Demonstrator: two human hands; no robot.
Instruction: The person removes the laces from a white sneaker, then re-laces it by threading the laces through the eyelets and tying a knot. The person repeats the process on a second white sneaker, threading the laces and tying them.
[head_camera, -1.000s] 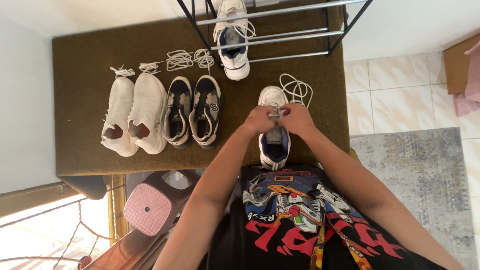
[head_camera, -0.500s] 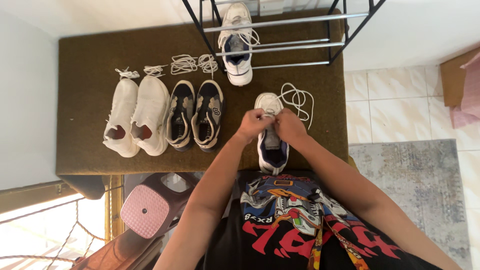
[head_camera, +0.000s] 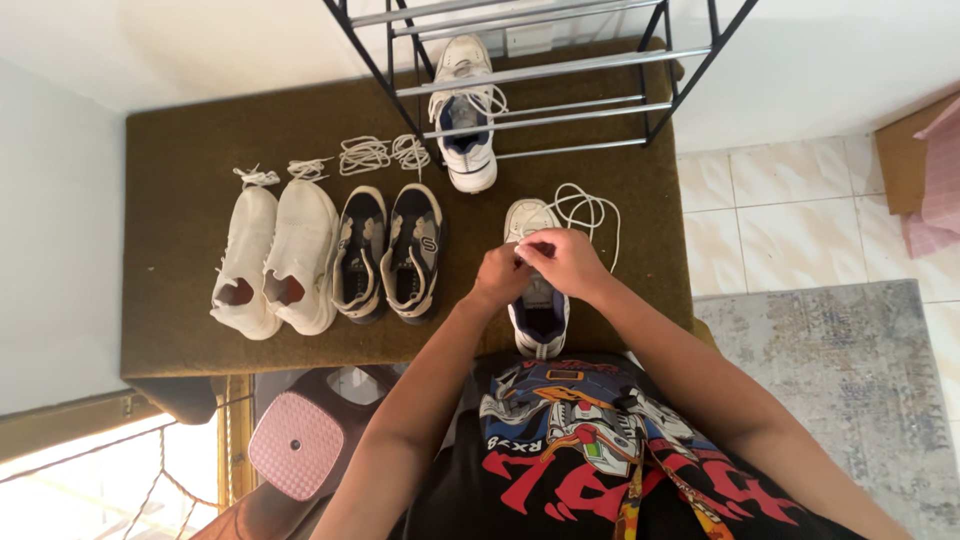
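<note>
A white sneaker with a dark blue lining (head_camera: 538, 318) stands on the brown mat (head_camera: 180, 150), toe pointing away from me. My left hand (head_camera: 500, 274) grips the shoe's left side near the eyelets. My right hand (head_camera: 567, 262) pinches a white shoelace (head_camera: 588, 210) at the top of the tongue. The rest of the lace lies in loose loops on the mat beside the toe. My fingers hide the eyelets.
A pair of white sneakers (head_camera: 270, 255) and a dark blue pair (head_camera: 390, 250) stand in a row on the left, with loose laces (head_camera: 370, 153) beyond them. Another white sneaker (head_camera: 465, 120) sits under a black metal rack (head_camera: 560, 70). A pink stool (head_camera: 297, 445) is near me.
My hands have shifted slightly left on the shoe, and the right hand now reaches across the tongue with the lace. The view has tilted a little.
</note>
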